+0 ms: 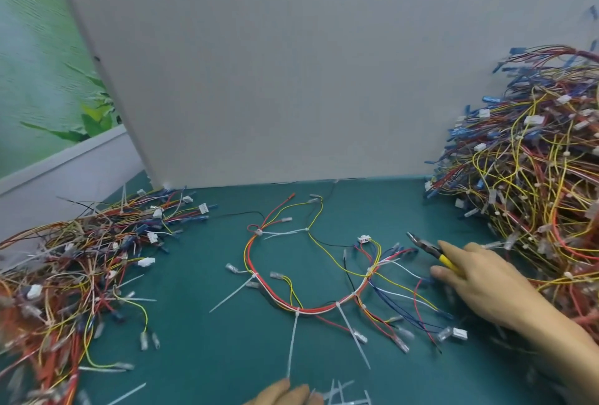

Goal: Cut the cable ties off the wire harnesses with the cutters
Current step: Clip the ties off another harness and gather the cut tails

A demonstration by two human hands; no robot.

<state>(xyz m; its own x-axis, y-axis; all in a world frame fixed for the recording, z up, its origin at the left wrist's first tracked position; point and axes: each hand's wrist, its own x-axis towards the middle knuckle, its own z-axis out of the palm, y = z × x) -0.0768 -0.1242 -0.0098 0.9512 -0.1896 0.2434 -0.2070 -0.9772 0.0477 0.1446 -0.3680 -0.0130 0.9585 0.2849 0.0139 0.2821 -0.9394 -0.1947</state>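
While the right hand (pixel 486 284) holds the yellow cutters (pixel 428 249) at middle right, the left hand (pixel 285 394) shows at the bottom edge; its grip cannot be told.

No text, number or brand is showing legibly anywhere. The grey panel (pixel 291 64) is showing a plain face, and the white connector (pixel 364 238) and the yellow-handled cutters (pixel 428 247) are appearing too small and blurred for any marking to be made out (if they carry one at all).
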